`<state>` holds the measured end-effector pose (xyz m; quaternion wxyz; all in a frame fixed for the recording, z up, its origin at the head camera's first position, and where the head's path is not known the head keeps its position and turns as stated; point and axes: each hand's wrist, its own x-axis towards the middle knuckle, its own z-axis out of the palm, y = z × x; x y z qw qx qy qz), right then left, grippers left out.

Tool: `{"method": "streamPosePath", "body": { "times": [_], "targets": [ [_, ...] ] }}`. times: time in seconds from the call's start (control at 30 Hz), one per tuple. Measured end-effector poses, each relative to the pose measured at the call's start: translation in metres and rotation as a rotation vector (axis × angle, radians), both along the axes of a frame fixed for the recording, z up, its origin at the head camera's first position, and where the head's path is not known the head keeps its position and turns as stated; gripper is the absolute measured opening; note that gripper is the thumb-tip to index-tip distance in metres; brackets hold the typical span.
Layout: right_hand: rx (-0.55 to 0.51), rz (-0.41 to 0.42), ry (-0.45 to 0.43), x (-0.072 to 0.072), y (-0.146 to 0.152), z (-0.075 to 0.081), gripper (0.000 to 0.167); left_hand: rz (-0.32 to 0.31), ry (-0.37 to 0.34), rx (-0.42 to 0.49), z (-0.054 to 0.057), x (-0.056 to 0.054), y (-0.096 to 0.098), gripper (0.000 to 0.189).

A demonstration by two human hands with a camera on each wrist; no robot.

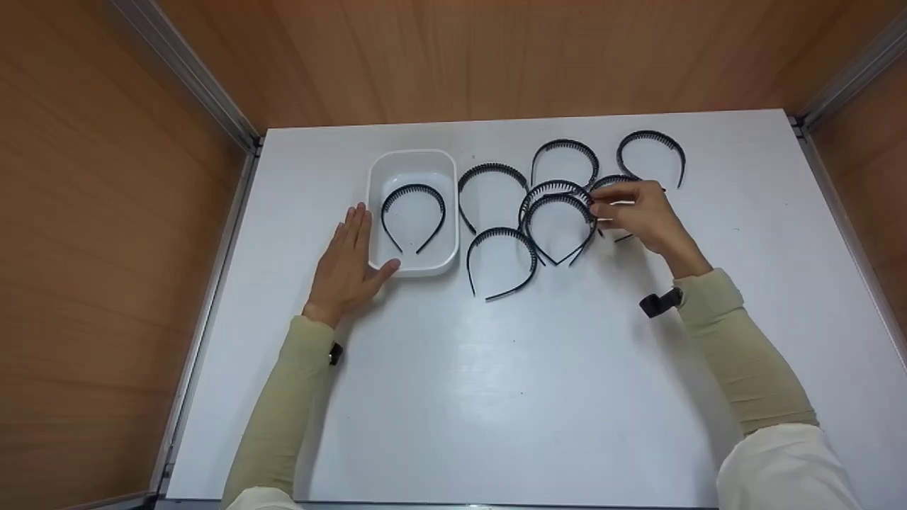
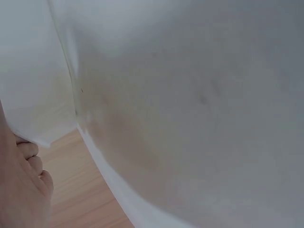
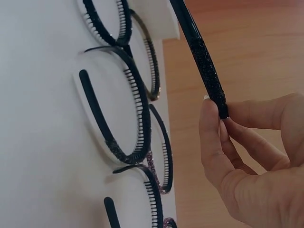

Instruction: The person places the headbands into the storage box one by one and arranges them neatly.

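Observation:
My left hand (image 1: pixel 346 265) lies with straight fingers along the left wall of a white plastic tray (image 1: pixel 457 241), thumb at its near corner. A black toothed headband (image 1: pixel 414 188) lies inside the tray. Between thumb and fingertips, my right hand (image 1: pixel 641 216) pinches the side of another black headband (image 1: pixel 560 199), which overlaps one behind it in the head view. The right wrist view shows the held headband (image 3: pixel 204 66) raised, a dark textured stretch beside the fingertips. In the left wrist view, my left hand (image 2: pixel 23 185) appears at the edge beside a blurred white surface.
Several more black headbands lie on the white table (image 1: pixel 460 411), among them a near one (image 1: pixel 499 231), one beside the tray (image 1: pixel 492 168), and one at the far right (image 1: pixel 652 134). Wooden panels (image 1: pixel 496 57) enclose the back and sides.

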<state>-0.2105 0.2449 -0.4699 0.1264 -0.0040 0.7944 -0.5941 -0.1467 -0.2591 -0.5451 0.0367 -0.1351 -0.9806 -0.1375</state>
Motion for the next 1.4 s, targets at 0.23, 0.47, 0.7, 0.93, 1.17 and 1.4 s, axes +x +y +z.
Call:
{"method": "streamPosePath", "body": {
  "times": [0.23,0.47,0.7,0.93,1.17,1.4],
  "targets": [
    [-0.019,0.009,0.004,-0.006,-0.015,0.004,0.034,-0.001,0.021,0.012,-0.001,0.000,0.000,0.106],
    [-0.031,0.007,-0.001,-0.010,-0.026,0.005,0.035,-0.018,0.026,0.016,-0.004,0.000,0.000,0.105],
    [-0.101,0.016,0.009,-0.012,-0.035,0.004,0.036,-0.026,0.054,0.001,-0.002,-0.001,0.001,0.106],
    [-0.158,0.040,-0.002,-0.019,-0.049,0.004,0.035,-0.013,0.034,-0.009,-0.002,-0.001,0.002,0.105],
    [-0.162,0.066,-0.012,-0.028,-0.068,0.004,0.035,0.004,0.027,-0.015,-0.002,-0.001,0.002,0.105],
    [-0.197,0.061,-0.033,-0.037,-0.091,0.005,0.031,0.003,0.025,-0.024,-0.003,0.000,-0.001,0.104]
  ]
}}
